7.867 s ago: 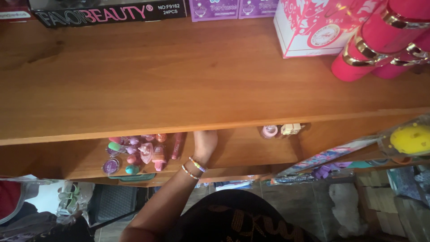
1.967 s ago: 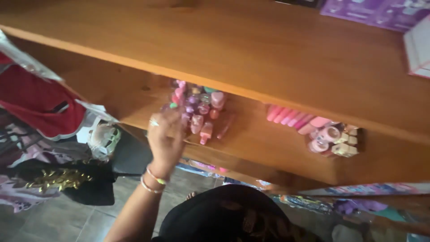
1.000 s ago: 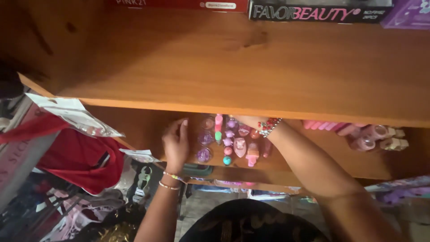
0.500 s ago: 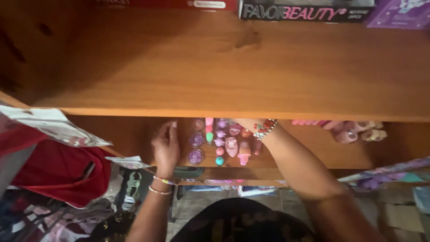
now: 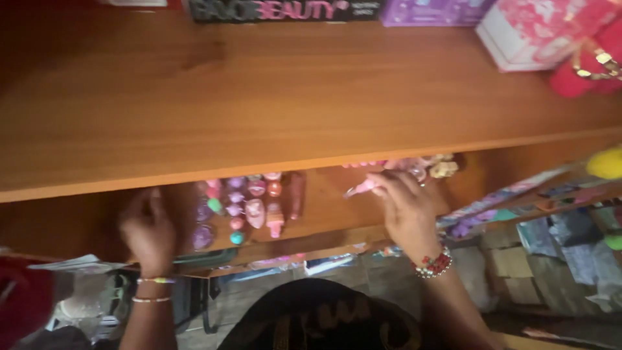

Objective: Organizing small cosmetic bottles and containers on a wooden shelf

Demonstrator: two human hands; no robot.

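Your right hand [image 5: 407, 210] has left the cluster of small cosmetics [image 5: 249, 204] on the lower shelf [image 5: 330, 210], where it reached half a second ago, and now sits to the right, fingers pinched on a small pink tube [image 5: 361, 188] just beside the pink and cream pots [image 5: 431, 168] under the upper shelf [image 5: 291, 97] edge. Your left hand [image 5: 149, 227] rests at the cluster's left side, fingers loosely curled, gripping nothing I can make out. The view has swung right; boxes [image 5: 285, 10] line the back. Frame blurred.
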